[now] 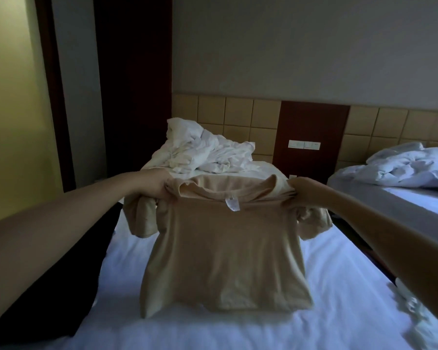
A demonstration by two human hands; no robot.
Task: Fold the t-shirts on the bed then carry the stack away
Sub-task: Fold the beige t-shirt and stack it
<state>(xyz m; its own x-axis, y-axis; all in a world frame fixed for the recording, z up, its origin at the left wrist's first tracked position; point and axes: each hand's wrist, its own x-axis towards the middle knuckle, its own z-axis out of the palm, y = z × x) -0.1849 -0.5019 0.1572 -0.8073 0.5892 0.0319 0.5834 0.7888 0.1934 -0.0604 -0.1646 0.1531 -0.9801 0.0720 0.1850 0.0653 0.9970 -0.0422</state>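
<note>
A beige t-shirt hangs spread out above the bed, its neck label facing me and its hem touching the white sheet. My left hand grips the left shoulder of the shirt. My right hand grips the right shoulder. Both sleeves droop behind the shirt body. A dark garment lies along the bed's left edge under my left forearm. At the lower right, a pale patterned piece of cloth lies partly hidden by my right forearm.
A crumpled white duvet is heaped at the head of the bed against the tiled headboard. A second bed with rumpled bedding stands to the right across a narrow gap. A dark door frame is on the left.
</note>
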